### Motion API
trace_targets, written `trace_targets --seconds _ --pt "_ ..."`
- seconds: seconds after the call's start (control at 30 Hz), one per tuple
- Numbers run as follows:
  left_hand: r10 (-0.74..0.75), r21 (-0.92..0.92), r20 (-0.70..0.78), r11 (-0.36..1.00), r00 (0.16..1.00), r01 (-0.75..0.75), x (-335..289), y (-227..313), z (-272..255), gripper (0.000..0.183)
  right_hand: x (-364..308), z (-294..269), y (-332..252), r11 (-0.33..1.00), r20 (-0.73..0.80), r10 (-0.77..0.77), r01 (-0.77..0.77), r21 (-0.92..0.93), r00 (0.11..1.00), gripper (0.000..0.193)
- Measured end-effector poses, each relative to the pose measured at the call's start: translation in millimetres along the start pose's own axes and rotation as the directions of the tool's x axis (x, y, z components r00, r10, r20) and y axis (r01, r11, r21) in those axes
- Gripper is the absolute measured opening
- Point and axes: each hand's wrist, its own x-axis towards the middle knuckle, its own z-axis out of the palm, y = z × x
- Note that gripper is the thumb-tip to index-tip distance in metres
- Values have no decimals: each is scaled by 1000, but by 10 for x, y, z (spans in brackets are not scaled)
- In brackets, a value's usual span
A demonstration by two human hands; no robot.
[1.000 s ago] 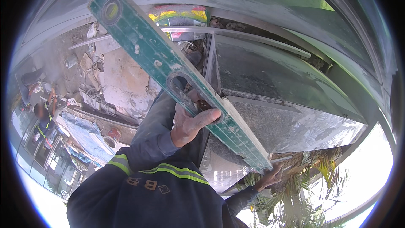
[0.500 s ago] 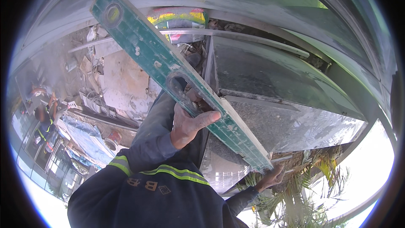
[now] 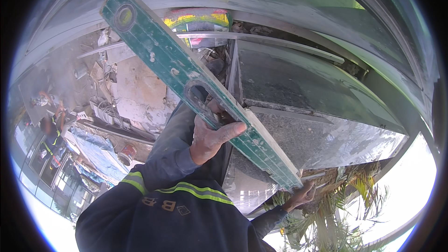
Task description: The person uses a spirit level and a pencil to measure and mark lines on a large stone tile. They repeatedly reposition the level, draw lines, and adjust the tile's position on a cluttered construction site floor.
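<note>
A long green spirit level point(image 3: 158, 58), smeared with grey dust and mortar, slants from the upper left down to the lower right in front of me. My left hand point(image 3: 210, 140) grips it at the oval hand hole near its middle, with the thumb lying over the face and fingers passing behind into the hole. At the level's lower right end, my right hand point(image 3: 301, 197) is closed against the tip; part of its grip is hidden. Right of the level lie dark, dusty stone slabs point(image 3: 298, 135), one standing along the back.
A colourful bag point(image 3: 198, 21) sits behind a pale metal strip point(image 3: 270, 46). On the left are a dusty board point(image 3: 140, 81), coiled cable point(image 3: 107, 112), a red bucket point(image 3: 126, 154) and blue sheeting point(image 3: 93, 151). Another person point(image 3: 51, 133) is farther left. Palm leaves point(image 3: 336, 214) are at lower right.
The view has shifted very slightly. Both hands keep their places on the spirit level, and nothing is let go or taken up.
</note>
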Motion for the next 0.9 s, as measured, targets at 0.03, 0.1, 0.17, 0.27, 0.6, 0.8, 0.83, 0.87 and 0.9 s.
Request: trace_targets --seconds 0.03,0.1,0.17,0.27,0.6,0.8,0.83,0.87,0.9 --pt "3 12 -2 1000 1000 -3 -4 -4 -5 35 4 -19 92 1000 1 6 -6 -6 1000 46" --pt "9 29 -9 1000 1000 -8 -10 -3 -3 34 16 -36 160 1000 9 13 -13 -13 1000 45" --pt "11 38 -14 999 1000 -10 -13 12 10 34 17 -47 189 1000 20 18 -18 -17 1000 43" --pt "6 24 -3 1000 1000 -6 -9 -19 -6 35 10 6 182 999 -32 45 -45 24 998 41" --pt "8 27 -1 1000 1000 -8 4 -4 12 34 24 26 3 1000 -20 11 -11 -2 1000 41" --pt "32 64 -4 997 999 -32 12 1 2 31 26 27 19 1000 -29 0 0 -13 1000 43" --pt "29 63 -10 998 1000 -29 10 0 3 31 20 39 12 1000 -36 11 -12 -12 999 43" --pt "27 62 -16 998 999 -26 -3 6 4 30 11 34 6 1000 -42 22 -23 -10 999 43" --pt "26 87 -21 996 999 -24 -11 5 -12 29 -2 20 25 999 -31 51 -51 -5 998 42"
